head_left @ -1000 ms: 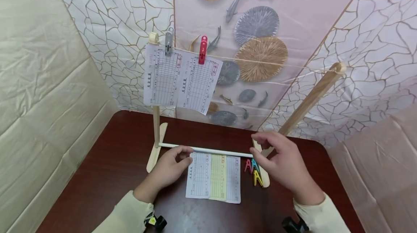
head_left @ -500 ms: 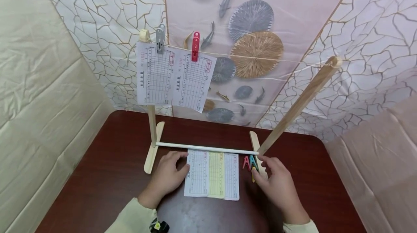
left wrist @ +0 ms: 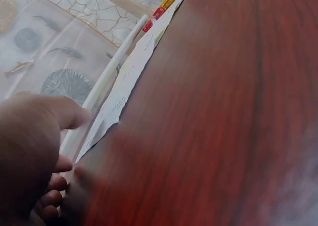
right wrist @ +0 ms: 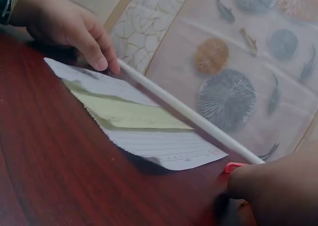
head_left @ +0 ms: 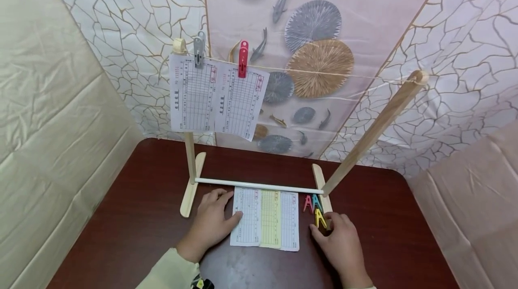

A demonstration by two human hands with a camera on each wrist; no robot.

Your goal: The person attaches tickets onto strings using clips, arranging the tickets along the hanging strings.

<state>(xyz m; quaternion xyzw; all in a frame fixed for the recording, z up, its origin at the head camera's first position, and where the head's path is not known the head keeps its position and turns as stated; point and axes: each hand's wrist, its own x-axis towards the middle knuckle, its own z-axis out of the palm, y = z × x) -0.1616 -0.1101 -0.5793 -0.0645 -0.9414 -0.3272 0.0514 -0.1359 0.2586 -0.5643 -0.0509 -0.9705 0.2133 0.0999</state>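
Your right hand [head_left: 341, 244] is at the yellow clip [head_left: 320, 218]: thumb and forefinger stand apart at its near end. Contact isn't clear; the hand blocks it in the right wrist view, so can't tell if you pinch it. Your left hand [head_left: 214, 217] has thumb and fingers spread, thumb at the edge of the nearer white slip [head_left: 246, 224], no grip seen.

For a good pick, take the yellow clip by both legs, thumb one side, forefinger the other, and close evenly so it probably won't spin or skid. Lift straight up. Keep the left thumb light; slips this thin likely slide or crease.

Around: the pink clip [head_left: 308, 203] and blue clip [head_left: 316, 202] are just beyond your right fingertips, easy to knock. The stand's wooden foot [head_left: 319, 180] runs close past those fingers, leaving little room on that side. The yellow slip [head_left: 270, 226] and far white slip [head_left: 289, 226] lie between your two hands, and the white rod [head_left: 263, 186] crosses just past their far edges. Well above your fingers, the cord [head_left: 323, 72] carries two hung slips under a grey clip [head_left: 198, 51] and red clip [head_left: 243, 60].
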